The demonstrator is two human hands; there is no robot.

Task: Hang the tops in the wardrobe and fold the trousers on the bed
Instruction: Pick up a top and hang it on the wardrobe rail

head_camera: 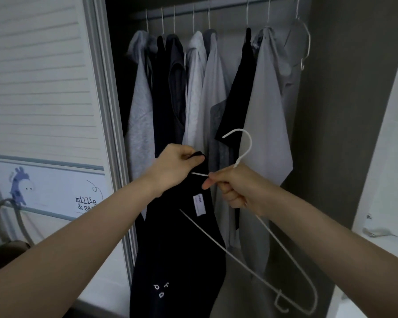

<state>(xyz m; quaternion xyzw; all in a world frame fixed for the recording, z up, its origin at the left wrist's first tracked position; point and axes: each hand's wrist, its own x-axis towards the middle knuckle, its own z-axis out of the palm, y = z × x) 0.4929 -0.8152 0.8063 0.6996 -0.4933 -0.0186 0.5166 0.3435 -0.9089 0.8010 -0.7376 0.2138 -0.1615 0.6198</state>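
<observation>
A black top (pixel 177 244) with a white label and small white print hangs down in front of the open wardrobe. My left hand (pixel 174 167) grips its upper edge at the neckline. My right hand (pixel 236 188) holds a white wire hanger (pixel 292 255) just below its hook, tilted so one arm runs down to the right. The hanger's other arm goes into the neck of the black top. Behind, several grey, white and black tops (pixel 207 88) hang from the wardrobe rail (pixel 228 6).
An empty white hanger (pixel 305 45) hangs at the rail's right end. The slatted white sliding door (pixel 39 76) stands to the left, with a bag handle (pixel 5 221) low beside it. A dark wardrobe side wall (pixel 331 111) is on the right.
</observation>
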